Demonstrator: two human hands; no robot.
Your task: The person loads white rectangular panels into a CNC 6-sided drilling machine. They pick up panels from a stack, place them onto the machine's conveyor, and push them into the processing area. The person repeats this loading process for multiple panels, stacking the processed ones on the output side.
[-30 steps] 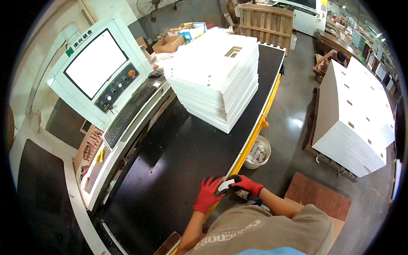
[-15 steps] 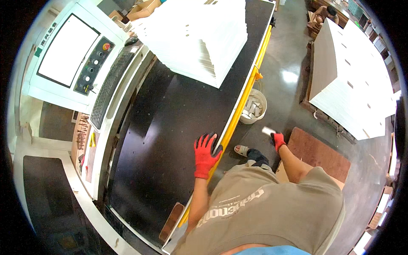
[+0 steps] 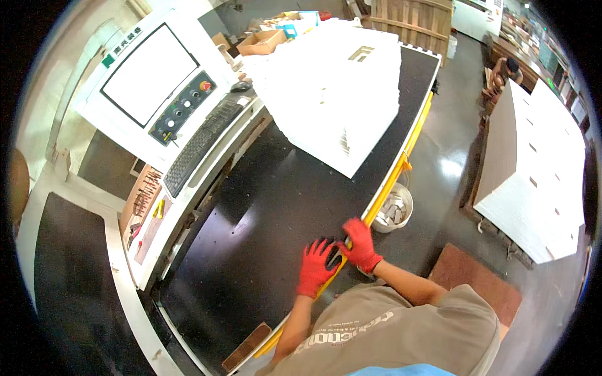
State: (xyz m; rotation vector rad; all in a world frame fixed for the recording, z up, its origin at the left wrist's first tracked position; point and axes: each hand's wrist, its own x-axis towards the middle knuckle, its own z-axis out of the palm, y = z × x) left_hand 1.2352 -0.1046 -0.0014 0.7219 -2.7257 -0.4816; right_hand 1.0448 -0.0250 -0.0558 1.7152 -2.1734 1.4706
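My left hand (image 3: 318,268), in a red glove with dark fingertips, lies on the near right edge of the black-topped table (image 3: 251,250). Its fingers are spread and nothing shows in them. Right beside it, my right hand (image 3: 362,245) in a matching glove bends over the yellow rail (image 3: 390,190) along that edge. The right fingers are curled in toward the left thumb, and whatever they may hold is hidden. Just beyond the right hand, a white bucket (image 3: 407,219) with white offcuts (image 3: 392,210) stands on the floor.
A tall stack of white panels (image 3: 326,94) sits on the table's far part. To the left are a control console (image 3: 150,75), a keyboard (image 3: 204,141) and small tools. Another panel stack (image 3: 533,169) stands on the right. A brown board (image 3: 473,279) lies beside me; a person (image 3: 501,72) crouches far right.
My right hand has come from over the floor on the right to the table edge beside my left. The small white piece it held is out of sight. The view has shifted.
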